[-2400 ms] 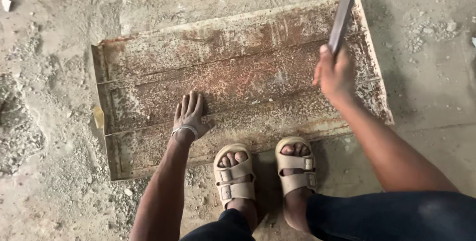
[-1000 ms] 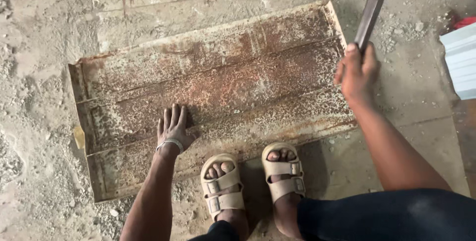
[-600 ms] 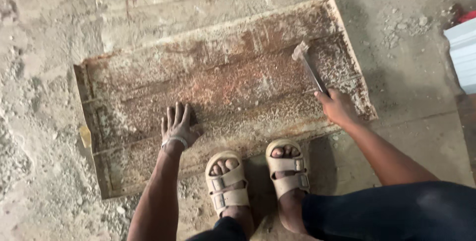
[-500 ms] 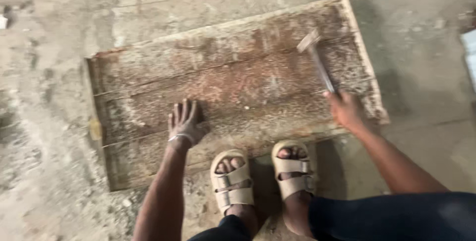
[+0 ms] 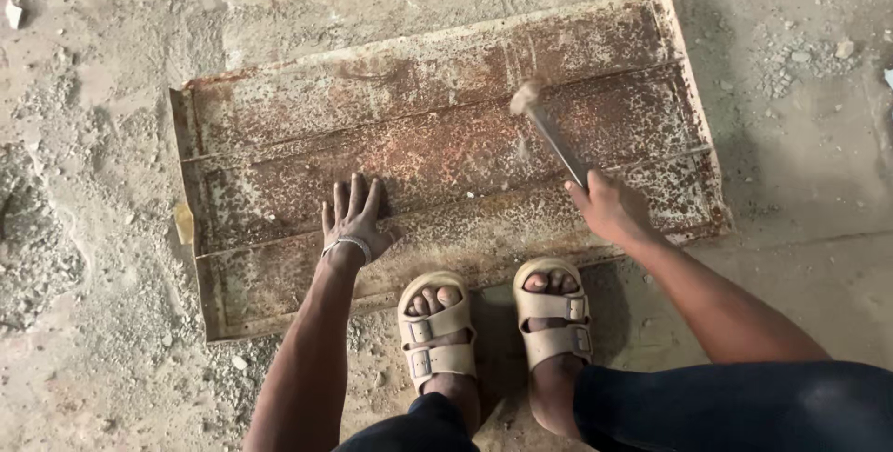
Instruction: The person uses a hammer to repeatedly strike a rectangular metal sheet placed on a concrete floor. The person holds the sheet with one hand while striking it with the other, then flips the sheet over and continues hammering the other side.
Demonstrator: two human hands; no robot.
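A rusty ribbed metal panel (image 5: 446,126) lies flat on the dusty concrete floor. My left hand (image 5: 355,219) is pressed flat on its near left part, fingers spread, a thin bracelet at the wrist. My right hand (image 5: 609,210) grips the handle of a hammer (image 5: 549,131). The hammer's head is down near the middle of the panel, at or just above the surface. My two feet in beige sandals (image 5: 437,326) stand at the panel's near edge.
Loose rubble and dust (image 5: 37,238) cover the floor to the left. Small stones (image 5: 809,52) lie at the upper right. A yellowish scrap (image 5: 183,224) sits at the panel's left edge.
The hammer was raised high beside the panel's right end, then swung down onto the panel; its head now sits further left, toward the middle. My left hand stayed pressed on the panel.
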